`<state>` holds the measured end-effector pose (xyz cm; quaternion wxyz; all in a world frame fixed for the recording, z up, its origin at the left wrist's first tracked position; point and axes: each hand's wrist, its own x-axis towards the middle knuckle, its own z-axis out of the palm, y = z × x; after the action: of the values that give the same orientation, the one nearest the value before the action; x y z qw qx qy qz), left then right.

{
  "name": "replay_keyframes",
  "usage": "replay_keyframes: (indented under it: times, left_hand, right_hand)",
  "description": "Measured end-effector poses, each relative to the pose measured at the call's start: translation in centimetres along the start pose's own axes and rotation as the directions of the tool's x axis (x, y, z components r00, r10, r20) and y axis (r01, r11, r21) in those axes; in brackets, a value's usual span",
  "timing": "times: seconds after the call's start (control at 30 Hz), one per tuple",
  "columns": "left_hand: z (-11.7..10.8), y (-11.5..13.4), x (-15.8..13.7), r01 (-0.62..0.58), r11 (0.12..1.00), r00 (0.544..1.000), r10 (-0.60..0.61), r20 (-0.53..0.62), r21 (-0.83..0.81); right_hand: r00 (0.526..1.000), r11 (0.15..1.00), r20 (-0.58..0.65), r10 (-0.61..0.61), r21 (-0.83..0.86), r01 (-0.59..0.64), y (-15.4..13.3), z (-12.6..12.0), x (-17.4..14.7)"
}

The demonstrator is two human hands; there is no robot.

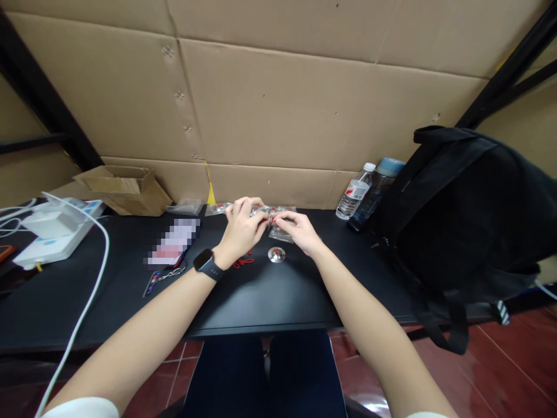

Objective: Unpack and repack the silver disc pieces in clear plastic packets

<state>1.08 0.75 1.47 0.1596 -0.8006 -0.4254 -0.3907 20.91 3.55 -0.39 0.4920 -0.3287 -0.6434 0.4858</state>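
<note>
My left hand point(246, 225) and my right hand point(300, 231) meet above the black table, fingertips pinched together. Between them is a small shiny metal disc point(270, 220), seen nearly edge-on, with a bit of red by the right fingertips. My fingers cover most of it. Just below, a round silver disc point(277, 255) with a raised middle and red at its centre, like a small cymbal, lies flat. Red cord point(243, 263) lies by my left wrist. Behind and under the hands are clear plastic packets point(282, 234), some with shiny discs inside.
Left stand a phone point(174, 241) with a keyring strap, an open cardboard box point(126, 188), and a white power strip point(61, 238) with cables. At right are a water bottle point(354, 194), a blue-lidded bottle point(378, 188) and a large black backpack point(470, 220). Cardboard point(278, 116) walls the back.
</note>
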Motion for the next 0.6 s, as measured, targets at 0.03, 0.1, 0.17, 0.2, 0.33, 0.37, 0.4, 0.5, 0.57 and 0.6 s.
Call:
replay_keyframes:
  times: [0.03,0.1,0.17,0.2,0.33,0.37,0.4,0.5,0.57,0.6]
  left_hand:
    - [0.0,0.1,0.0,0.0,1.0,1.0,0.0,0.005,-0.008]
    - [0.1,0.2,-0.1,0.002,1.0,1.0,-0.002,0.017,-0.027]
    - [0.1,0.2,0.0,0.004,0.998,1.0,-0.002,0.03,-0.055]
    - [0.0,0.1,0.1,0.01,0.997,1.0,-0.008,0.03,-0.075]
    - [-0.5,-0.8,0.6,0.074,0.979,0.997,-0.066,0.05,-0.192]
    - [-0.5,-1.1,0.7,0.082,0.973,0.995,-0.066,0.077,-0.217]
    - [-0.5,-1.5,0.7,0.077,0.97,0.992,-0.051,0.119,-0.231]
    - [0.1,-2.4,0.3,0.02,0.975,0.953,0.049,0.298,-0.223]
    - [0.7,-2.8,-0.1,-0.009,0.975,0.905,0.102,0.414,-0.221]
    - [0.9,-2.9,-0.3,-0.012,0.974,0.884,0.116,0.453,-0.227]
  right_hand:
    - [1.0,1.0,0.003,-0.001,-0.007,0.001,0.1,0.0,0.1]
    - [1.0,1.0,0.013,-0.01,-0.016,0.01,0.3,-0.1,0.1]
    - [0.998,0.997,0.031,-0.052,-0.051,0.054,0.4,-0.2,0.2]
    - [0.995,0.992,0.045,-0.087,-0.092,0.091,0.4,-0.3,0.2]
    - [0.957,0.851,0.173,-0.232,-0.44,0.286,-0.1,-1.1,0.1]
    - [0.941,0.78,0.224,-0.252,-0.529,0.335,-0.2,-1.2,0.0]
    - [0.925,0.708,0.274,-0.263,-0.596,0.378,-0.2,-1.3,-0.1]
    - [0.894,0.596,0.362,-0.265,-0.667,0.447,-0.3,-1.2,-0.3]
    - [0.892,0.595,0.357,-0.275,-0.666,0.45,-0.4,-1.0,-0.4]
    - [0.894,0.601,0.345,-0.287,-0.662,0.449,-0.5,-0.9,-0.4]
